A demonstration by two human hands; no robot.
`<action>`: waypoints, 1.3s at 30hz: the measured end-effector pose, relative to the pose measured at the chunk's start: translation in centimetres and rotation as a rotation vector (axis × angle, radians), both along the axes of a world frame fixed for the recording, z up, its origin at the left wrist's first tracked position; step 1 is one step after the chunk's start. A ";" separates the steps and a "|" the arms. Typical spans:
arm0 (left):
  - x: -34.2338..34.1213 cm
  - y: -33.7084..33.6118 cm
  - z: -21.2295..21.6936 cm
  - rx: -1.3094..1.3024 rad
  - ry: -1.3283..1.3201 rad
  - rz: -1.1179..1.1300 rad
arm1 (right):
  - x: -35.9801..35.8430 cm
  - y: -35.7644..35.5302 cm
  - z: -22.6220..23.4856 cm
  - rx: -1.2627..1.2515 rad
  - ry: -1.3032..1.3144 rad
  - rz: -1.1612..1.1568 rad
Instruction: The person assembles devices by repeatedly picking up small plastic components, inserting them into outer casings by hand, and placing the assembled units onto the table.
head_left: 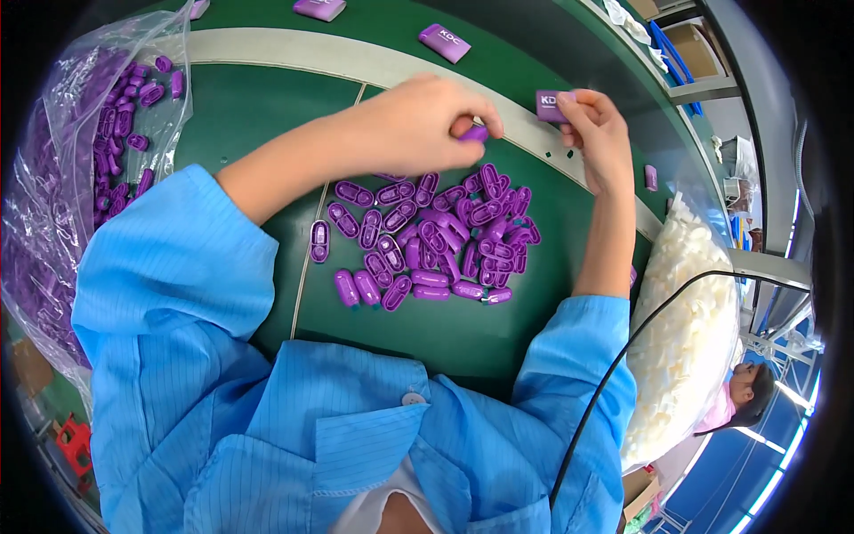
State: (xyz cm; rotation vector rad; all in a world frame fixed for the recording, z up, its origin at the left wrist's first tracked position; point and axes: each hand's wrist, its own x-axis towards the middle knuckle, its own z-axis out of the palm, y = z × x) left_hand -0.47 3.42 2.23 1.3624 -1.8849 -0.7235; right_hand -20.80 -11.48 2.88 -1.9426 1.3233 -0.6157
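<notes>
My left hand (pixel 431 125) is closed around a small purple plastic piece (pixel 474 134), mostly hidden by the fingers, above the pale strip along the table. Farther right, my right hand (pixel 598 129) pinches a flat purple rectangular case (pixel 550 106) with white print, held up over the far side of that strip. Below both hands lies a loose pile of purple oval plastic shells (pixel 436 236) on the green tabletop (pixel 240 125). Many of them show their hollow inside, and a few lie with the smooth rounded side up.
Similar purple cases (pixel 445 43) lie spaced out on the green surface beyond the pale strip (pixel 294 49). At left stands a clear plastic bag (pixel 133 53) of purple parts. A bag of cream-coloured pieces (pixel 685 329) and a black cable (pixel 614 365) are at right; another person (pixel 747 392) is beyond.
</notes>
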 end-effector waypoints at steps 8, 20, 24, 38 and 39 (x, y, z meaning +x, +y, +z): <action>1.5 -1.9 -2.7 0.182 0.577 0.095 | 2.8 6.1 -1.2 0.523 -0.649 0.237; 1.4 -1.2 -1.7 0.165 0.534 0.125 | 3.1 7.3 -1.5 0.391 -0.593 0.314; 1.4 -1.0 -1.8 0.149 0.438 0.156 | 3.3 7.3 -1.6 0.350 -0.624 0.322; 0.3 -0.2 -1.6 -0.170 0.113 0.210 | 3.1 7.8 -0.9 0.195 -0.541 0.279; 0.6 -0.5 -1.4 0.023 0.318 0.152 | 3.0 7.7 -0.8 0.194 -0.541 0.280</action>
